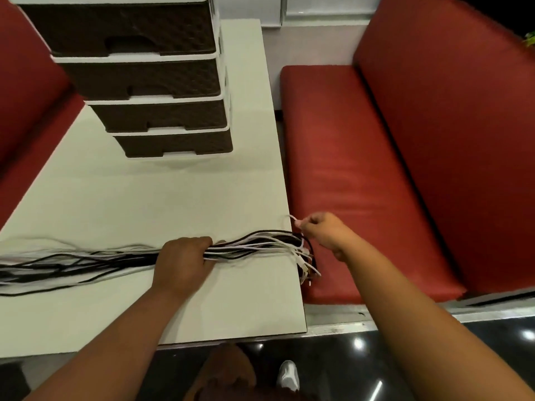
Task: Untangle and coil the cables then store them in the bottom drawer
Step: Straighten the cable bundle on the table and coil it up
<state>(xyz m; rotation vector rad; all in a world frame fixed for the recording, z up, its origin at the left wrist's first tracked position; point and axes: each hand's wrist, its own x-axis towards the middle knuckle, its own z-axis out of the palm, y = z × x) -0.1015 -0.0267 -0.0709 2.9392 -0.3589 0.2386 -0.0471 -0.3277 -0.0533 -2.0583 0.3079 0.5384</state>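
Black and white thin cables point(254, 246) lie bundled across the pale tabletop point(179, 198), left hand point(182, 260) clasping them mid-length while right hand point(321, 233) apparently pinches one white end, so untangling continues: draw that strand free before coiling.

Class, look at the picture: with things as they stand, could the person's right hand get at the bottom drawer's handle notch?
Probably not yet. The table between the right hand and the bottom drawer lies bare, so the path looks free, but that hand pinches a white cable end and would have to let go first.
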